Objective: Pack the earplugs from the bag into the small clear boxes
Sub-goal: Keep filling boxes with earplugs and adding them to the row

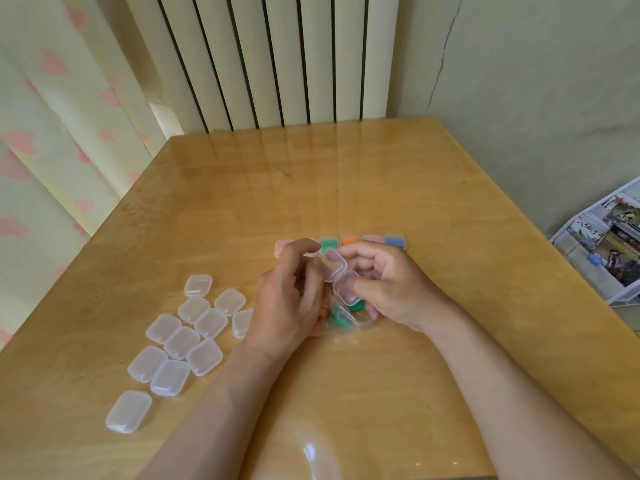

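An open clear box [341,278] sits just above the earplug bag [343,318] on the counter [346,188]. The right hand [391,285] pinches its base and the left hand [287,299] pinches its lid. Empty boxes [187,337] lie left of the bag, with filled boxes [346,241] beyond it.

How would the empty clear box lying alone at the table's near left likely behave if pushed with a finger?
Probably light: the box looks like thin translucent plastic with nothing visible inside. Likely to slide, not roll or tip: it lies flat and low on a glossy table. Pushed off-centre, it may spin.
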`<state>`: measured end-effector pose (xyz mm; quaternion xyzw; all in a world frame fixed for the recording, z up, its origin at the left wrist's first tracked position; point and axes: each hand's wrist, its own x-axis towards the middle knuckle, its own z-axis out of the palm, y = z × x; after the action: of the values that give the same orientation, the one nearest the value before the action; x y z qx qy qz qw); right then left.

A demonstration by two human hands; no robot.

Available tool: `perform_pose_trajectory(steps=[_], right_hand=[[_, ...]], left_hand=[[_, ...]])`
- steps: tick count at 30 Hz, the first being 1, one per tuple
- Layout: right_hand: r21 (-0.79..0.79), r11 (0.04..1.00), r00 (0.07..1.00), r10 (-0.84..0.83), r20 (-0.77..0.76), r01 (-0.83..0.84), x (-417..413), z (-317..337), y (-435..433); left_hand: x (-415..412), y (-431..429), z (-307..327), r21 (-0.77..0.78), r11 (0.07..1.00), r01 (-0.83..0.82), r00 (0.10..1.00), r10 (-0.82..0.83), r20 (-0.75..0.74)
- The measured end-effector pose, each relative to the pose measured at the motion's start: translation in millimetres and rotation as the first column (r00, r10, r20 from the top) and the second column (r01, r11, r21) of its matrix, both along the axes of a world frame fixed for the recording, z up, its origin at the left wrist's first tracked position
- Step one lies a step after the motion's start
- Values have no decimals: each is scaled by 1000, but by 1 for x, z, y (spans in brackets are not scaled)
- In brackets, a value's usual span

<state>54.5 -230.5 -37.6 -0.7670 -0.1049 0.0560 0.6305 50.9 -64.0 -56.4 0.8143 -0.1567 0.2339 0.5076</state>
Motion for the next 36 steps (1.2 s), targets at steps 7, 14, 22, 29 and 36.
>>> perform_pose_trajectory(steps=[7,14,22,29,36], right_hand=[[14,1000,1000,17,11,-17,-2,2,-2],[79,994,997,-78,8,77,3,5,-12],[-285,957,998,-32,58,48,2,3,-20],[-393,919,999,42,-12,-43,0,5,-23],[-512,857,998,68,1,-58,-2,9,-22]], left_hand=[[-1,-1,3,-42,997,68,997,-70,-38],[0,1,16,-284,958,-49,949,-44,-311],[-7,-1,24,-421,907,-11,875,-195,-443],[-8,-3,25,-396,918,9,863,-207,-461],[-5,0,21,-341,939,28,880,-185,-437]])
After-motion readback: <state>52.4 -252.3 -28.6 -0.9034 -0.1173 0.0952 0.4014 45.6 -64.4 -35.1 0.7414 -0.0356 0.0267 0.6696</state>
